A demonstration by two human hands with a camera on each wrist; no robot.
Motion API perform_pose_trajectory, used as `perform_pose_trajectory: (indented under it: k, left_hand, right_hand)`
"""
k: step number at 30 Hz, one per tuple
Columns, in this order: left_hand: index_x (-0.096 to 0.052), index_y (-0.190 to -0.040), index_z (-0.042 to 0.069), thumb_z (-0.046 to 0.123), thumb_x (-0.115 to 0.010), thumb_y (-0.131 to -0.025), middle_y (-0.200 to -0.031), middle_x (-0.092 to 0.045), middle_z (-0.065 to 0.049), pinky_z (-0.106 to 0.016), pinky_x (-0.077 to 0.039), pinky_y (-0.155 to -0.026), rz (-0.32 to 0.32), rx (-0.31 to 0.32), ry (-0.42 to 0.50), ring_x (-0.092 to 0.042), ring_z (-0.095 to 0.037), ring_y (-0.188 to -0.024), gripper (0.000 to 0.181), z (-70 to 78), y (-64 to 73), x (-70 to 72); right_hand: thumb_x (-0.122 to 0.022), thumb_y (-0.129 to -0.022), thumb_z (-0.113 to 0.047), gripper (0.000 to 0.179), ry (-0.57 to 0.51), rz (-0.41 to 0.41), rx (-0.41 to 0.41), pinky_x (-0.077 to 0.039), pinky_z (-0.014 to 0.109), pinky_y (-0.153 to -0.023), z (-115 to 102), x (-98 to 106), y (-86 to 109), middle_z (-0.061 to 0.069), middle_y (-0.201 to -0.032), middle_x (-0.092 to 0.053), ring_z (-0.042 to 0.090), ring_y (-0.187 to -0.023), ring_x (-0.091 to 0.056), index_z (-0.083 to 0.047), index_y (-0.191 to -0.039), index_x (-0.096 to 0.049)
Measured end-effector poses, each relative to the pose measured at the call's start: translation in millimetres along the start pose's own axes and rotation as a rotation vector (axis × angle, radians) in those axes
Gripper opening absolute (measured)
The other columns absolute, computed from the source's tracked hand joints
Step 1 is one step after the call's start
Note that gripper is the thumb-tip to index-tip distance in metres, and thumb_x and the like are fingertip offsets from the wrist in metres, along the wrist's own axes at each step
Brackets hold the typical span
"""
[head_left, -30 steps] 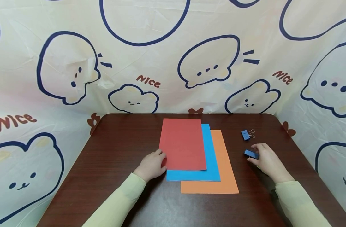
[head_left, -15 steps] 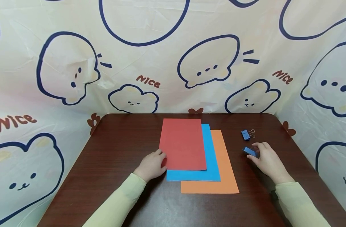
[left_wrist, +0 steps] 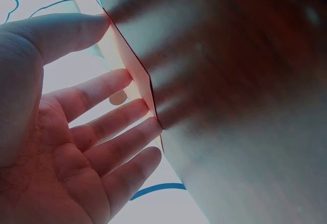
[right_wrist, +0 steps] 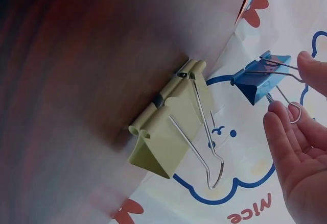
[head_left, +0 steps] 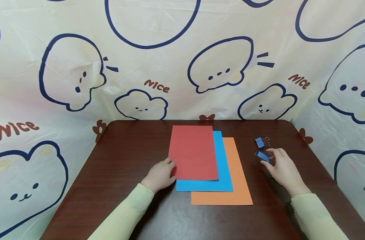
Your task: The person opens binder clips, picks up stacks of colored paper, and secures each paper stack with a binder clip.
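My right hand (head_left: 285,171) pinches a blue binder clip (head_left: 262,156) by its wire handles, thumb on one side and fingers on the other. The right wrist view shows this held clip (right_wrist: 263,78) raised off the table. A second blue binder clip (head_left: 259,142) lies just beyond it. Nearer the right wrist camera, a yellow-green binder clip (right_wrist: 171,124) stands on the table; the head view does not show it. My left hand (head_left: 160,175) touches the left edge of a red sheet (head_left: 192,153), its fingers fairly straight in the left wrist view (left_wrist: 97,112).
Under the red sheet lies a blue sheet (head_left: 224,166), and beneath that an orange sheet (head_left: 239,186), each offset to the right and nearer. They rest on a dark brown wooden table (head_left: 131,143). A cartoon-printed cloth (head_left: 176,66) hangs behind and at both sides.
The right hand has shifted slightly away from the body, carrying the blue binder clip up and toward the other blue one. The left hand and the sheets hold still.
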State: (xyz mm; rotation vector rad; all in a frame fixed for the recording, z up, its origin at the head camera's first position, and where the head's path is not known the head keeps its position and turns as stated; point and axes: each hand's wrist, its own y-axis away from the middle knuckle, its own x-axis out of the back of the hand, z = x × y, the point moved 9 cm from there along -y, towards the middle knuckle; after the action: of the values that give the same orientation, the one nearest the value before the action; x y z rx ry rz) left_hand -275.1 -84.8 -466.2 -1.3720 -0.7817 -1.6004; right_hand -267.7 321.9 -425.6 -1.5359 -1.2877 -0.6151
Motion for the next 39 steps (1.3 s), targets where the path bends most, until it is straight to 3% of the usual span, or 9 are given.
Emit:
perform_pose_trajectory:
  k: [27,39]
  left_hand:
    - [-0.068,-0.109,0.007,0.025,-0.082,-0.088,-0.099,-0.060,-0.007,-0.039,-0.056,-0.074,0.005,-0.007,0.009,-0.058,-0.020,-0.079,0.031,-0.6,0.0,-0.9]
    - [-0.069,-0.109,0.007,0.025,-0.082,-0.087,-0.100,-0.061,-0.007,-0.038,-0.055,-0.075,0.001,-0.002,0.006,-0.058,-0.020,-0.079,0.031,-1.9,-1.2,-2.5]
  right_hand:
    - [-0.081,-0.088,-0.008,0.043,0.026,-0.025,0.027,-0.058,0.058,-0.080,-14,-2,1.9,0.023,-0.108,-0.059,0.035,-0.090,-0.063,0.007,-0.123,-0.061]
    - [-0.082,-0.087,-0.010,0.054,0.023,-0.057,0.023,-0.055,0.061,-0.087,-12,-8,1.0,0.026,-0.116,-0.056,0.040,-0.099,-0.064,0.009,-0.130,-0.055]
